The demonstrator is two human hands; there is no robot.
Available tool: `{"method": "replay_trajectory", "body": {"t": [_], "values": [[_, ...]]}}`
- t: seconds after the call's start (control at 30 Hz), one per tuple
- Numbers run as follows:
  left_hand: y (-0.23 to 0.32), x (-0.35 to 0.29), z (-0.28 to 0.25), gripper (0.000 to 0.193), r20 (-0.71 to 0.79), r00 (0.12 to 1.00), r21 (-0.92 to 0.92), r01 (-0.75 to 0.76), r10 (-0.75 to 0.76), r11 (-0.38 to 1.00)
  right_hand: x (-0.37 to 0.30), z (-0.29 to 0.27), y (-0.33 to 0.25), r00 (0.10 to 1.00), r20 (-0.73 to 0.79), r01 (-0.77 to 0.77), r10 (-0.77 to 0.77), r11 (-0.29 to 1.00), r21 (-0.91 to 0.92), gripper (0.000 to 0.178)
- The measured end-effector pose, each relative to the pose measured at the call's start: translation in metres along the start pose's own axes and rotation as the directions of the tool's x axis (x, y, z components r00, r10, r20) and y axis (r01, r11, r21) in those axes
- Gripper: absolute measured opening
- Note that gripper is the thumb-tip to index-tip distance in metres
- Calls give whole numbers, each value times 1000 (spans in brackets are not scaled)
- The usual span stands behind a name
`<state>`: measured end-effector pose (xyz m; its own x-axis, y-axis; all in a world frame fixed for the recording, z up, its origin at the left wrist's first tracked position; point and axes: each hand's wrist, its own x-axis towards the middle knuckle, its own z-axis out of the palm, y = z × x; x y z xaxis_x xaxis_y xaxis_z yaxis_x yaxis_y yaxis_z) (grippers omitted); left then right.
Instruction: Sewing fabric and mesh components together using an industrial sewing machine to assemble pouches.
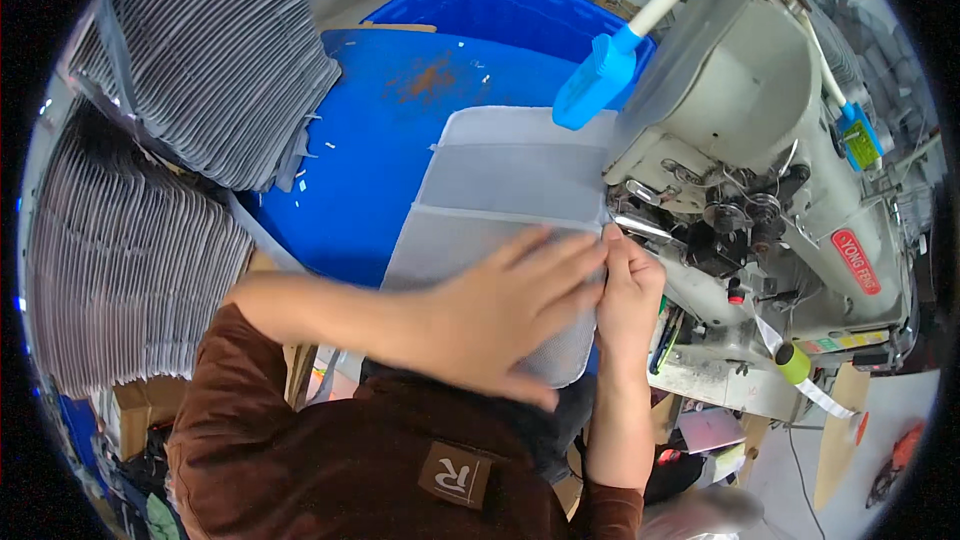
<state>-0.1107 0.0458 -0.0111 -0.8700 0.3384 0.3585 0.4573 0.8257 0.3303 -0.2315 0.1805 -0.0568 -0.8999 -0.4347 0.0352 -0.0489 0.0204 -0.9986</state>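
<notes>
Right hand pinching grey mesh panel at edge, left hand spread over it, blue bin beyond, bottom hidden

At three o'clock, a red plate with bold pale lettering sits on the grey sewing machine; between two and three, a yellow-green label has print too small to read; past three, a multicoloured strip is likewise illegible; at six, the brown garment's patch bears a pale letter-like mark
</notes>
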Motion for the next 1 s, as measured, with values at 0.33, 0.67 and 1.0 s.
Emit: {"method": "replay_trajectory", "body": {"t": [0.33,0.67,1.0], "values": [[13,-13,23,45,-32,997,481,-49,73,875,-17,-4,14,990,69,-141,124,922,359,22],[2,-9,14,45,-27,981,455,-158,191,877,-67,-8,11,987,83,150,-138,976,-160,21],[-38,24,9,17,-168,957,426,-146,236,893,-25,5,15,986,43,167,-164,984,-69,21]]}}
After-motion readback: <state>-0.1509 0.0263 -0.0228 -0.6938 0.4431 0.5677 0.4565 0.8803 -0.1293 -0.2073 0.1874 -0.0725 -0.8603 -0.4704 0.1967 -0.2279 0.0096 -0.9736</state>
